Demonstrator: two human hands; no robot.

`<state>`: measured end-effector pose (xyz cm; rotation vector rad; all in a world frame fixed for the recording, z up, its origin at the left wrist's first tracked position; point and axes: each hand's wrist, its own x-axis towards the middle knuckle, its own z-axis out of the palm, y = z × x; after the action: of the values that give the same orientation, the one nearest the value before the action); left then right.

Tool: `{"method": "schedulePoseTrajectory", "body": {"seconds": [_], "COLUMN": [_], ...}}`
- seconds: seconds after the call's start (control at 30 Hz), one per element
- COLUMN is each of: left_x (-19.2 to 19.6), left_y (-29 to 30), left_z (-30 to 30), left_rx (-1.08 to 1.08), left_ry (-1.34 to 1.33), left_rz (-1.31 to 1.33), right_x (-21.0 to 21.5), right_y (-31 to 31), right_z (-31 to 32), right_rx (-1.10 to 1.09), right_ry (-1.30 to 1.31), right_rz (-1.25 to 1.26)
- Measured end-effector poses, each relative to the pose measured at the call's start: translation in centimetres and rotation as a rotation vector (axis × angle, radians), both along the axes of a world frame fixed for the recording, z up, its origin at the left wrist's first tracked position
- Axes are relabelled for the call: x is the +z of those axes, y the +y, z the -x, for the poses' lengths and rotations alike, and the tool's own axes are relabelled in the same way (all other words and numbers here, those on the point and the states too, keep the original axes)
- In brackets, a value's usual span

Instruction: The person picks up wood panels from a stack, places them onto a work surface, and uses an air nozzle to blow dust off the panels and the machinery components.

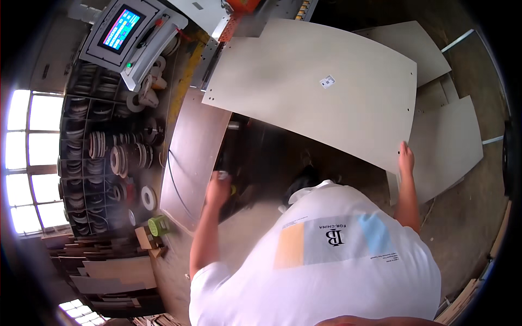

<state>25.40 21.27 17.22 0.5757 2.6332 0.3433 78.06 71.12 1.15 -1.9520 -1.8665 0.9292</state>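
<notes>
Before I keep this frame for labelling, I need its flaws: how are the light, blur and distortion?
Head view: the windows at far left are blown out to white; head view: the left hand looks softly blurred, the right hand on the large pale board crisper; head view: fisheye curvature near the rim, black corners, and deep shadow below the board.

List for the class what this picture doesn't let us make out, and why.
All in the head view:
Left hand: exact finger positions, and what the small pale thing there is; blurred.
Panel: underside; it faces away.
Label: print; too small.
Lower right board: part of it; covered by the panel.
Machine: top; cut off by the upper edge.
</notes>
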Motion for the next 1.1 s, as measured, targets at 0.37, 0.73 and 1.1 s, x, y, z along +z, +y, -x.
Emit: {"method": "schedulePoseTrajectory", "body": {"seconds": [0.37,0.73,1.1], "left_x": [0.2,-8.6,-11.6], "left_y": [0.4,0.7,13.1], "left_z": [-1.7,13.3,2.0], "left_rx": [-0.135,0.825,0.72], "left_ry": [-0.142,-0.31,-0.736], "left_rz": [0.133,-0.705,-1.106], "right_x": [-1.8,0.4,8.7], "right_y": [0.9,1.6,-0.9], "right_z": [-0.8,-0.6,2.5], "right_rx": [-0.026,-0.074,-0.091], "right_ry": [-0.034,-0.151,-0.162], "right_rz": [0.007,0.038,0.045]}}
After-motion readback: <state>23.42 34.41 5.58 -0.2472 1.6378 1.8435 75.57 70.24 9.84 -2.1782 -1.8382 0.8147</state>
